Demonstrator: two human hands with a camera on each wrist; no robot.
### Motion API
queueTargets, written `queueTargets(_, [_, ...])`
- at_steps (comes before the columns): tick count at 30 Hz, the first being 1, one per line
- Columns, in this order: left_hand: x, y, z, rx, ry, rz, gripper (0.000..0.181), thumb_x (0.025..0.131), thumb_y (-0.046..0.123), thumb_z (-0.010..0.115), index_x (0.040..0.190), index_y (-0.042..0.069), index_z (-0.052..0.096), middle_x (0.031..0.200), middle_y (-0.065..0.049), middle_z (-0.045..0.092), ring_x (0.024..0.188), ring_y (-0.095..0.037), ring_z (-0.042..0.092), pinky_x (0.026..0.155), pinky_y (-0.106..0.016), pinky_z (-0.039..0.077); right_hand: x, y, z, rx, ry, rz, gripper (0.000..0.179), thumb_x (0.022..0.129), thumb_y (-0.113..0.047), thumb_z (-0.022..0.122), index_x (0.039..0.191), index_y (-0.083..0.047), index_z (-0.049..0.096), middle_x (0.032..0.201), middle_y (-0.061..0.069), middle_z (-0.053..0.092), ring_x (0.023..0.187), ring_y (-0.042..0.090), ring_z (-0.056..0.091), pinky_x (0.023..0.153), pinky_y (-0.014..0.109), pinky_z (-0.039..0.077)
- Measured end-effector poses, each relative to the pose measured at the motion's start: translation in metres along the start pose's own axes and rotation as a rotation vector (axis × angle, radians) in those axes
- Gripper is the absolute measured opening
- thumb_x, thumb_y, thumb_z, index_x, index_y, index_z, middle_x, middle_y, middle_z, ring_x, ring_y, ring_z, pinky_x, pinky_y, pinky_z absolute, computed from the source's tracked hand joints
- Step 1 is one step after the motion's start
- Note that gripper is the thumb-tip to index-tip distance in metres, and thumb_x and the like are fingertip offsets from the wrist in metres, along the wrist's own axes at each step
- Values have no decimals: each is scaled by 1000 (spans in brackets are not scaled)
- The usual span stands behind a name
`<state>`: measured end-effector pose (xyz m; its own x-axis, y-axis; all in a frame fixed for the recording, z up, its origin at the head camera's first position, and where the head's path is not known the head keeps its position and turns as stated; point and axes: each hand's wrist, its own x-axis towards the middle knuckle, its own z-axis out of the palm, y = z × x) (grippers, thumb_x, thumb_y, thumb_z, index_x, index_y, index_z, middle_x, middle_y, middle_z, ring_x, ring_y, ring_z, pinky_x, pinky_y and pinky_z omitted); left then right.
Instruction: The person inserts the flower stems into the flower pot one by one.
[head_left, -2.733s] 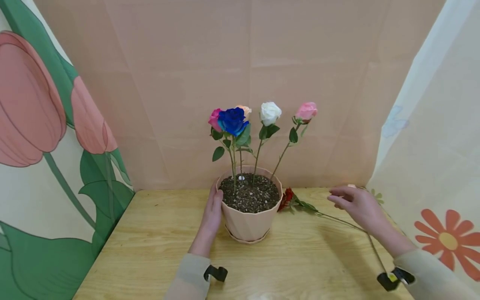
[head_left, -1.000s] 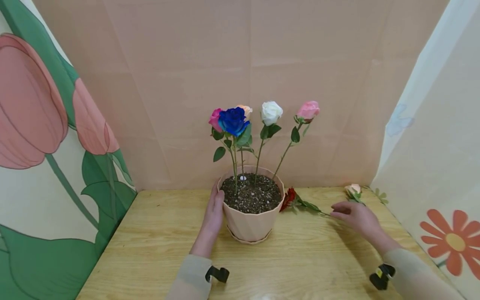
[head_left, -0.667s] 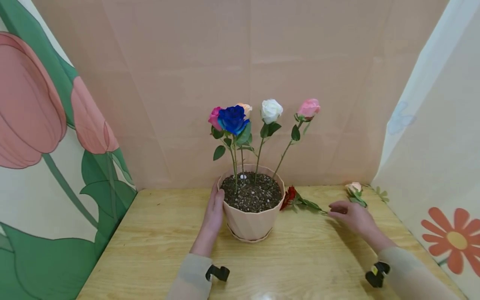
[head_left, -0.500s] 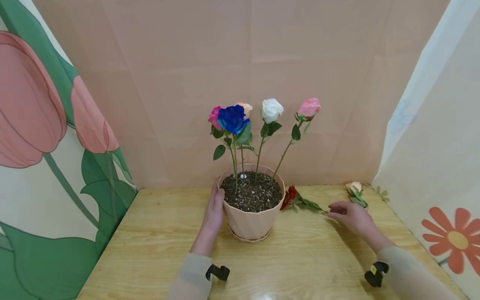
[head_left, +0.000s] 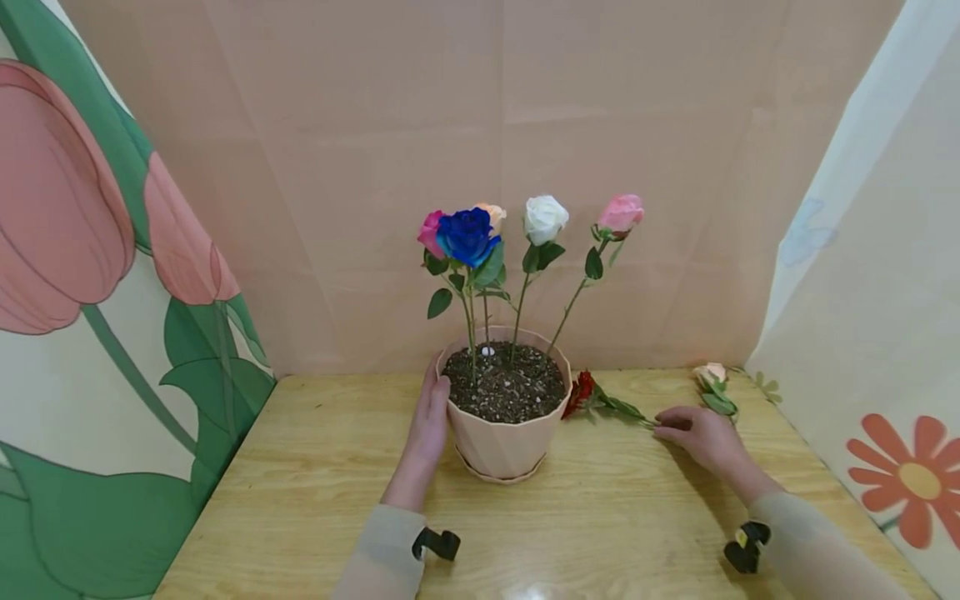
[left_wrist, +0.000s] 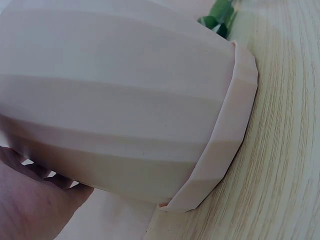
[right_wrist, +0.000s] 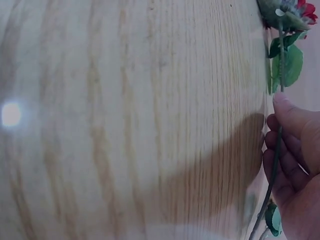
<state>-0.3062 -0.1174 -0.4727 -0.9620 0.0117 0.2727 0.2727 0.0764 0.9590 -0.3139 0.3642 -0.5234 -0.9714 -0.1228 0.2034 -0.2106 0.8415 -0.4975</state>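
My left hand [head_left: 427,425] rests against the left side of a pale pink flowerpot [head_left: 498,446], its fingers laid along the wall. In the left wrist view, part of that hand [left_wrist: 35,200] shows below the pot [left_wrist: 115,105]. My right hand [head_left: 705,437] pinches the stem of an artificial red flower [head_left: 579,394] that lies low over the table, right of the pot. The right wrist view shows the thumb on the stem [right_wrist: 282,65], which runs across the curled fingers. Soil [head_left: 502,387] fills the pot.
In the soil stand a blue rose [head_left: 468,237], a white rose [head_left: 545,219], a pink rose [head_left: 621,213], a magenta rose [head_left: 431,233] and a peach rose [head_left: 492,217]. A pale rose [head_left: 709,375] lies at the table's back right. Printed cloths hang around the table [head_left: 315,500].
My right hand has moved left and down onto the red flower's stem and now pinches it. The pale rose behind that hand has come into sight. My left hand stays on the pot.
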Motion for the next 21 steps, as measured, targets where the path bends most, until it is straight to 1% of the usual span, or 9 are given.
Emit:
queueTargets(4, [1, 0, 0, -6, -5, 18, 61, 121, 39, 30, 177, 14, 23, 181, -15, 24, 166, -38, 20, 133, -63, 15, 0, -1, 0, -23, 19, -25, 23, 100, -27, 86, 115, -10, 86, 110, 7, 83, 100, 33, 77, 87, 58, 61])
queueTargets(7, [1, 0, 0, -12, -12, 32, 60, 122, 37, 28, 177, 13, 23, 181, -16, 24, 166, -39, 19, 133, -64, 14, 1, -2, 0, -49, 26, -36, 19, 100, -25, 85, 113, -11, 87, 109, 6, 83, 100, 34, 77, 88, 60, 60])
queueTargets(13, [0, 1, -1, -25, -17, 33, 60, 121, 35, 29, 177, 13, 23, 181, -16, 24, 166, -39, 20, 133, -64, 14, 0, -5, 0, -89, 31, -51, 13, 101, -23, 84, 109, -14, 87, 107, 5, 83, 101, 36, 77, 89, 62, 59])
queueTargets(17, [-1, 2, -1, -21, -14, 28, 60, 121, 35, 29, 177, 14, 24, 181, -16, 24, 166, -40, 20, 132, -64, 14, -1, -8, 0, -104, 26, -57, 10, 101, -23, 84, 107, -15, 87, 106, 4, 83, 99, 35, 77, 88, 63, 59])
queueTargets(21, [-2, 2, 0, -13, -5, 27, 60, 121, 35, 30, 177, 13, 25, 181, -16, 25, 166, -40, 20, 132, -64, 14, -1, -7, 1, -122, 40, -71, 9, 101, -22, 83, 106, -16, 87, 105, 2, 83, 96, 34, 77, 86, 62, 59])
